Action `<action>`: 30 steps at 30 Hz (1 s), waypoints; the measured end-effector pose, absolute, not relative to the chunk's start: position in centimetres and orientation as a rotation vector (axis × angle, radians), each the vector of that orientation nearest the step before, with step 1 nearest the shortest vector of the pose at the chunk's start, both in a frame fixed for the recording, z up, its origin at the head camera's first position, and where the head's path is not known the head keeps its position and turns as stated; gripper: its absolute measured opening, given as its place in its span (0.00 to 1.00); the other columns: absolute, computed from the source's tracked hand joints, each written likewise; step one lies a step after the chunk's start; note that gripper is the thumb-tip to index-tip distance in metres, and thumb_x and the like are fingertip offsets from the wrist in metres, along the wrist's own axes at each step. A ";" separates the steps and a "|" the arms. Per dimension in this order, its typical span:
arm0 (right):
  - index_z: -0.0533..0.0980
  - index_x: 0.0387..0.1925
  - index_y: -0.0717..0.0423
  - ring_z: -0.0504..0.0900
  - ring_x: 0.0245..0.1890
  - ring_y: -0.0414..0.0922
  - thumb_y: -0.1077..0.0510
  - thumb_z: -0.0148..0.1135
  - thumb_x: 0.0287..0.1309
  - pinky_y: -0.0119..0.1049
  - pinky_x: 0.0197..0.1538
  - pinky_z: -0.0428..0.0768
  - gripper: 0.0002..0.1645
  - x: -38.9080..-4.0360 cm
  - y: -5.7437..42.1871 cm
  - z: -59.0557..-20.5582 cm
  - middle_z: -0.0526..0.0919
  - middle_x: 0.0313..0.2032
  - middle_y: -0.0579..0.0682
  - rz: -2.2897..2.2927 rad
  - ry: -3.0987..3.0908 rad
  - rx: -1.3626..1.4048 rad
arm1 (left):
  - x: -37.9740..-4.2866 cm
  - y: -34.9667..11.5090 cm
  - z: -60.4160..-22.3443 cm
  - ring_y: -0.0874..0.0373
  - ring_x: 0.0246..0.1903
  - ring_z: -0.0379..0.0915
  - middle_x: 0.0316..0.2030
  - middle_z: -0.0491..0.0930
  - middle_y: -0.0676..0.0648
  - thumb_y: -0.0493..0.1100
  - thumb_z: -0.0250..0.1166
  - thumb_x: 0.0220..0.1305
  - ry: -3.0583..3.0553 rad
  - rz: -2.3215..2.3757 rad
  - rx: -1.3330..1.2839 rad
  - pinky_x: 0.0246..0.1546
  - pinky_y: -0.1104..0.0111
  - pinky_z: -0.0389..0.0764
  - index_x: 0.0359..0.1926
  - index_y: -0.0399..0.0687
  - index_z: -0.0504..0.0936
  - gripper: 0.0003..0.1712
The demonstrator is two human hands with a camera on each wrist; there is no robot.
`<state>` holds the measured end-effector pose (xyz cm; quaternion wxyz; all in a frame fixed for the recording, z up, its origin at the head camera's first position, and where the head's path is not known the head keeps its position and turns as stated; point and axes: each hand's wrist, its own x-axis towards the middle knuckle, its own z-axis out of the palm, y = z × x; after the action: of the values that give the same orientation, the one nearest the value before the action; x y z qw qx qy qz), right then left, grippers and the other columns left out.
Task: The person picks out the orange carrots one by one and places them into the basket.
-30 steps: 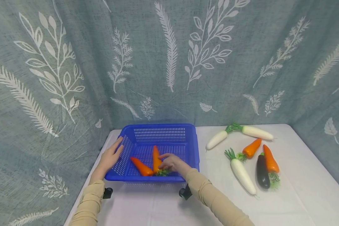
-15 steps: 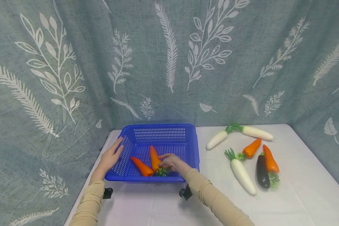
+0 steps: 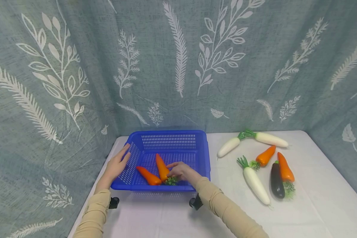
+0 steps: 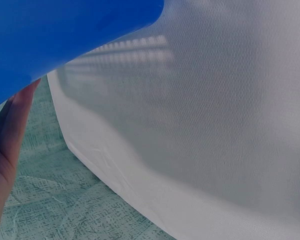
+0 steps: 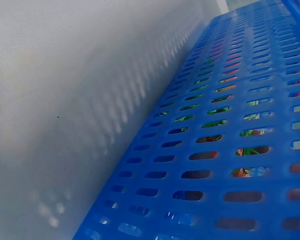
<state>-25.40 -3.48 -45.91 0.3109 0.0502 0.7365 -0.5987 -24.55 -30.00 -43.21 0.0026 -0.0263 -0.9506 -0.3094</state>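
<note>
A blue plastic basket [image 3: 178, 188] stands on the white table. My left hand [image 3: 115, 166] rests against its left rim, fingers straight and thumb apart; in the left wrist view, part of that hand [image 4: 12, 130] shows below the blue rim. Inside the basket lie two orange carrots, tips pointing back. My right hand [image 3: 179, 171] reaches over the front right corner and pinches the right carrot [image 3: 162, 167] near its leafy end. The other carrot [image 3: 148, 175] lies just left of it, at a slant. The basket's slotted wall [image 5: 225, 115] hides the right hand in the right wrist view.
To the right on the table lie a long white radish [image 3: 257, 186], two more radishes at the back, a carrot [image 3: 265, 156], another carrot [image 3: 285, 168] and a dark eggplant [image 3: 276, 181] beside it. A patterned curtain [image 3: 178, 66] hangs behind the table.
The right carrot's tip has swung left, so it now slants back and left, nearer the other carrot. My right hand stays almost in place at its leafy end; my left hand has not moved.
</note>
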 end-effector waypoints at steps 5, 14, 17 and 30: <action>0.77 0.53 0.61 0.68 0.24 0.39 0.72 0.61 0.52 0.27 0.27 0.69 0.24 -25.2 -3.4 -45.7 0.78 0.43 0.57 -1.576 1.986 0.149 | -24.7 -30.1 -43.3 0.34 0.69 0.49 0.73 0.50 0.38 0.51 0.41 0.75 -2.984 -0.970 -0.086 0.67 0.40 0.51 0.73 0.43 0.52 0.31; 0.77 0.51 0.64 0.83 0.45 0.53 0.71 0.62 0.53 0.42 0.50 0.82 0.21 -25.0 -3.6 -45.5 0.79 0.49 0.62 -1.627 2.004 0.215 | -24.7 -30.1 -43.4 0.34 0.69 0.50 0.72 0.51 0.37 0.49 0.42 0.75 -2.970 -0.966 -0.102 0.68 0.40 0.52 0.73 0.42 0.52 0.31; 0.77 0.51 0.66 0.83 0.45 0.53 0.71 0.62 0.52 0.38 0.47 0.83 0.21 -25.1 -3.6 -45.6 0.79 0.49 0.63 -1.674 1.992 0.225 | -24.6 -30.1 -43.4 0.34 0.69 0.51 0.72 0.51 0.37 0.50 0.42 0.75 -2.963 -0.965 -0.101 0.67 0.40 0.52 0.73 0.42 0.53 0.31; 0.75 0.51 0.67 0.79 0.39 0.50 0.65 0.64 0.51 0.41 0.44 0.82 0.23 -25.1 -3.7 -45.5 0.80 0.47 0.61 -1.790 2.005 0.214 | -24.5 -30.2 -43.3 0.34 0.69 0.50 0.72 0.51 0.37 0.50 0.41 0.75 -2.979 -0.946 -0.109 0.67 0.40 0.52 0.73 0.42 0.53 0.31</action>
<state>-25.13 -3.68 -45.54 0.2208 0.0774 0.7251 -0.6476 -24.45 -30.17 -43.26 0.0068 -0.0350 -0.9525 -0.3025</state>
